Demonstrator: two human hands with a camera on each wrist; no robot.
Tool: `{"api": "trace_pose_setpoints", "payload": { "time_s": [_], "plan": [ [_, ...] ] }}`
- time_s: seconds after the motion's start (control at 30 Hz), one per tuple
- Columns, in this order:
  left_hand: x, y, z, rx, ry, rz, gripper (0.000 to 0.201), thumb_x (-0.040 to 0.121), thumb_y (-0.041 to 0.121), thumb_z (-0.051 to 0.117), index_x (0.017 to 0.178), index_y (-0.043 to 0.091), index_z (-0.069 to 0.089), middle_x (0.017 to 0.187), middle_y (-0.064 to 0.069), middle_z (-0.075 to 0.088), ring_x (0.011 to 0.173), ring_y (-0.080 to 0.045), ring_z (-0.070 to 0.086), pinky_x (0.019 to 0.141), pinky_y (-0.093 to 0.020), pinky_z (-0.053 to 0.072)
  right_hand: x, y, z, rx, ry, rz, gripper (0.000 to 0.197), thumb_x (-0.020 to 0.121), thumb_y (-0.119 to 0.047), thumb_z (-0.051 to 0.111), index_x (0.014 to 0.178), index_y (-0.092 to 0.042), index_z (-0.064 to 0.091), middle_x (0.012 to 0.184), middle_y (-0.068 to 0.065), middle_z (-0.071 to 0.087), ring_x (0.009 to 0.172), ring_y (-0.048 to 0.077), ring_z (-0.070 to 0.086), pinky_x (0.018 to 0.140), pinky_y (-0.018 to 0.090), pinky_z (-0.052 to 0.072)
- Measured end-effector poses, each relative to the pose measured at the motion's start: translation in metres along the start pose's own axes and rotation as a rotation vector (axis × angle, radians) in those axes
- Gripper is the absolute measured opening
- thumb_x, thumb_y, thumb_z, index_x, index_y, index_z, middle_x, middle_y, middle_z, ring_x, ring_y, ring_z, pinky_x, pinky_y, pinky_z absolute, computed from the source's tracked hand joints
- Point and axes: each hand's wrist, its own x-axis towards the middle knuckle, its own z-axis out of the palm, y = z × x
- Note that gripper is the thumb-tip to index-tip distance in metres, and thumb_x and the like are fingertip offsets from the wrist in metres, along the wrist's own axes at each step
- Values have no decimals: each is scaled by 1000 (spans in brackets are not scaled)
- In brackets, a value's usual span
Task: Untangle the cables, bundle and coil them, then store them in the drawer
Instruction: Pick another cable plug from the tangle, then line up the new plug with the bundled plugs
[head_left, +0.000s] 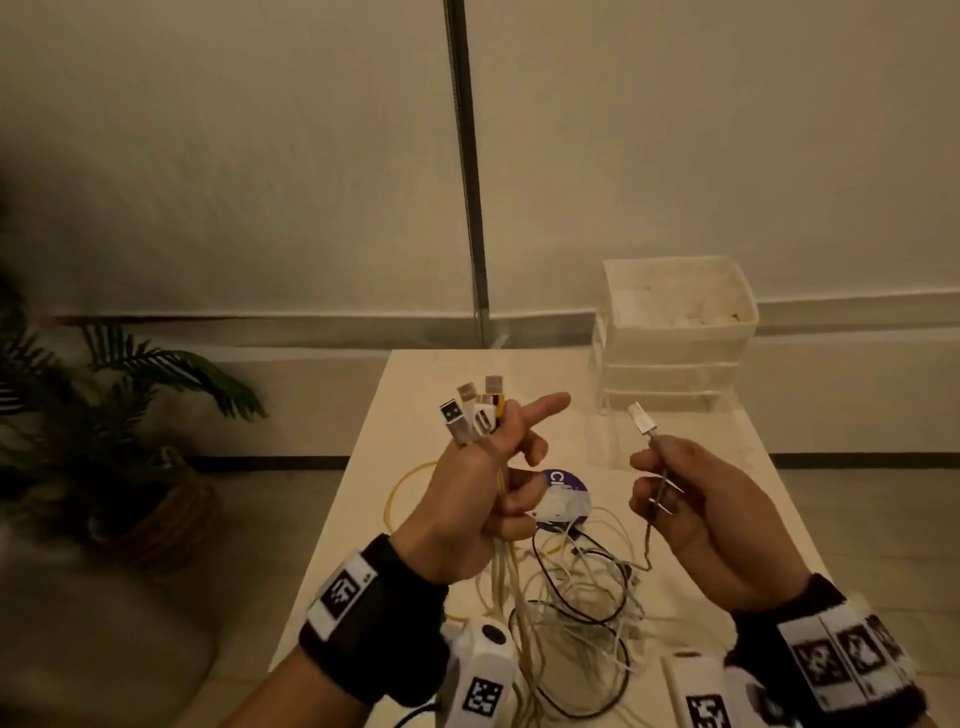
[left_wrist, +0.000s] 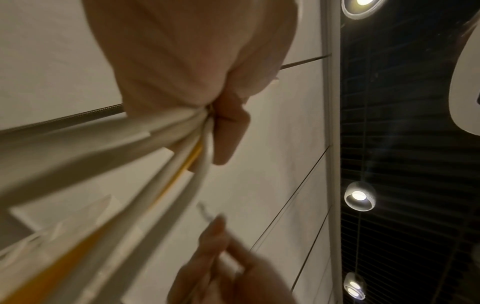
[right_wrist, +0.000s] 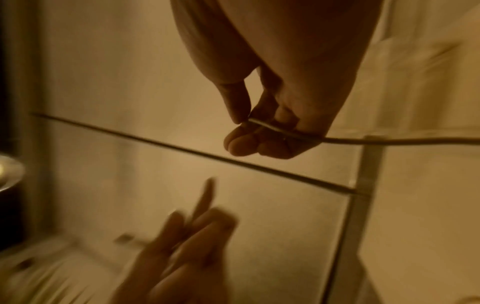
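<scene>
gathering plug ends; coiling and storing not yet done

left hand (head_left: 483, 499) clenches a bunch of cables (head_left: 475, 415), forefinger straight; right hand (head_left: 691, 499) pinches one more cable (head_left: 644, 423) just below its plug. the rest lies tangled, probably, on the near table (head_left: 363, 493); drawers (head_left: 670, 358) far right.

The tabletop (head_left: 363, 499) is cream. On it lie white cables (head_left: 597, 587), a black cable (head_left: 608, 618) and a yellow cable (head_left: 402, 480). The drawer unit (head_left: 675, 338) at upper right is white; the wristbands (head_left: 374, 618) are black with black-and-white square markers.
</scene>
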Motion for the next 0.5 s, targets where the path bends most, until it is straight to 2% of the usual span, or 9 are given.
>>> {"api": "trace_pose_setpoints", "payload": {
  "time_s": [0.1, 0.2, 0.27, 0.37, 0.43, 0.5],
  "plan": [
    [-6, 1, 7, -3, -73, 7, 47, 94, 50, 42, 130, 26, 60, 76, 3, 40, 49, -8, 20, 36, -17, 18, -38, -4, 57, -186, -123, -166, 13, 90, -15, 52, 96, -4, 58, 81, 11, 70, 53, 19, 58, 53, 30, 47],
    [-15, 0, 12, -36, -151, 70, 50, 93, 53, 40, 132, 26, 58, 65, 1, 41, 44, -4, 26, 37, -16, 20, -54, 6, 89, -352, -78, -354, 7, 92, -10, 54, 94, -5, 59, 81, 15, 71, 53, 31, 59, 55, 41, 46],
    [-21, -1, 11, -37, -146, 137, 49, 94, 50, 42, 132, 23, 58, 65, 2, 48, 44, -4, 30, 37, -16, 20, -57, 13, 98, -365, -16, -405, 5, 93, -10, 55, 92, -7, 60, 78, 15, 71, 51, 28, 56, 54, 39, 45],
    [-29, -4, 12, 46, -83, 177, 46, 90, 44, 50, 127, 20, 63, 69, 4, 57, 45, -2, 39, 38, -16, 23, -64, 21, 104, -452, 24, -436, 5, 91, -10, 59, 88, -9, 62, 67, 17, 66, 48, 19, 52, 47, 28, 46],
    [-33, -6, 12, 85, -63, 179, 42, 89, 43, 53, 120, 20, 68, 67, 0, 54, 47, -4, 42, 40, -18, 24, -68, 24, 104, -493, 38, -467, 6, 90, -9, 61, 87, -9, 66, 71, 14, 68, 49, 15, 54, 47, 23, 47],
    [-36, -9, 10, 141, -23, 189, 38, 91, 45, 52, 114, 21, 71, 64, -7, 49, 49, -8, 44, 44, -21, 26, -70, 24, 102, -499, 32, -467, 7, 88, -10, 64, 86, -12, 71, 77, 10, 70, 51, 16, 56, 50, 25, 48]
  ]
}}
